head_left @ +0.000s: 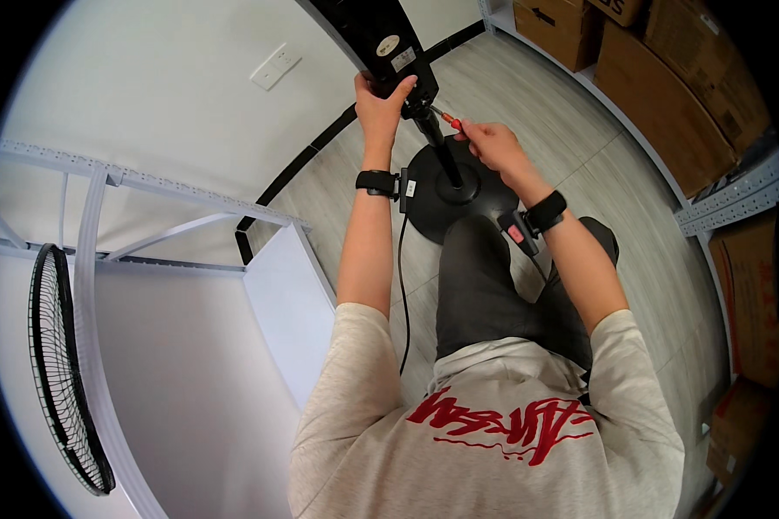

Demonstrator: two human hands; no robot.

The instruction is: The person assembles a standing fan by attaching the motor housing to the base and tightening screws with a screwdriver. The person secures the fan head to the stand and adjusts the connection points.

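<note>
A long black housing with pale labels (368, 35) leans in from the top, joined at its lower end to a black pole (445, 162). The pole rises from a round black base (485, 192) on the floor, like a pedestal fan's stand. My left hand (379, 111) is closed round the housing's lower end, thumb across its face. In my right hand (495, 149), fingers are pinched on a screwdriver with a red handle (454, 124). Its shaft points left at the joint between housing and pole; the tip's exact contact is too small to make out.
A black wire fan grille (56, 372) stands at the left by a white metal rack (86, 285). Cardboard boxes (653, 104) fill the grey shelving (736, 195) on the right. A wall socket (276, 67) is beyond my left hand. From my left wristband (376, 182) hangs a black cable (403, 303).
</note>
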